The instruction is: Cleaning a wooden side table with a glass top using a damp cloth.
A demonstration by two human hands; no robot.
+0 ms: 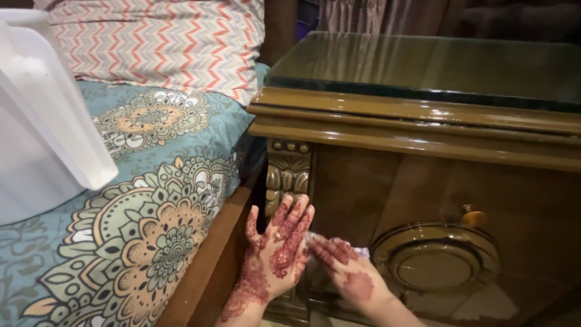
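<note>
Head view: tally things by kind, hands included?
Hands: 2, left hand and right hand, which presses a white cloth
Cloths: 1
Wooden nightstand: 1
Round knob: 1
Pillow: 1
White plastic container: 1
Bed: 1
Total: 8

Glossy wooden nightstand (423, 181) beside bed (151, 200)

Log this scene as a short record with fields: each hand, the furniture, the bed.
left hand: open, palm against the carved corner post of the cabinet
right hand: pressing a small white cloth on the cabinet front
cabinet: glossy brown wood, glass top, round door panel with knob
bed: patterned teal cover, chevron pillow, white plastic container on it
</note>
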